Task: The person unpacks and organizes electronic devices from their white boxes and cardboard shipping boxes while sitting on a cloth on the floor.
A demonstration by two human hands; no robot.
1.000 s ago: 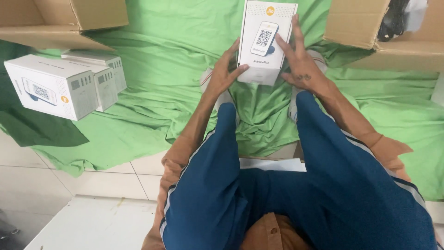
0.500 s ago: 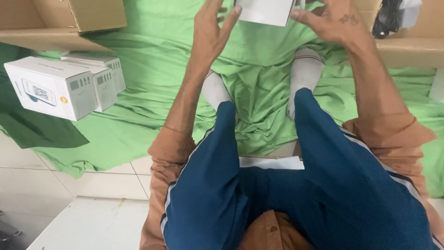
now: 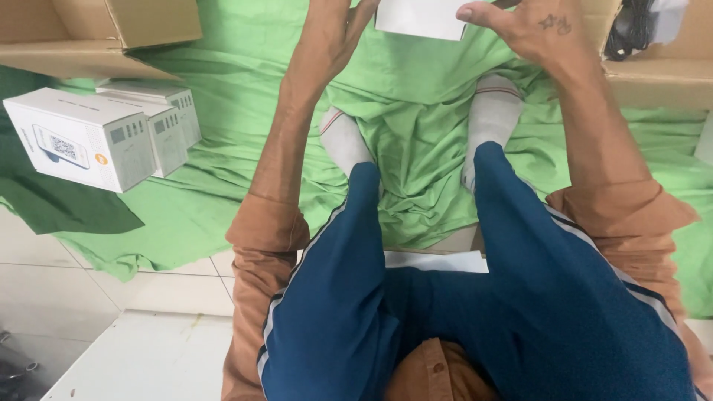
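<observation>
A white box (image 3: 418,18) sits at the top edge of the head view, its upper part cut off. My right hand (image 3: 536,31) grips its right side, thumb on the lower corner. My left hand (image 3: 327,41) is pressed flat against its left edge, fingers spread and pointing up. Both arms reach forward in rolled-up brown sleeves over my legs in blue trousers. My feet in grey-white socks (image 3: 494,111) rest on the green cloth (image 3: 416,148) below the box.
Two more white boxes (image 3: 78,141) stand on the cloth at left, printed faces toward me. An open cardboard carton (image 3: 111,30) lies at top left, and another (image 3: 657,78) at top right holds black cables (image 3: 631,30). White tile floor lies nearer me.
Both hands have carried the white box away from me, from above my feet to the top edge of the view. My arms are now stretched out further.
</observation>
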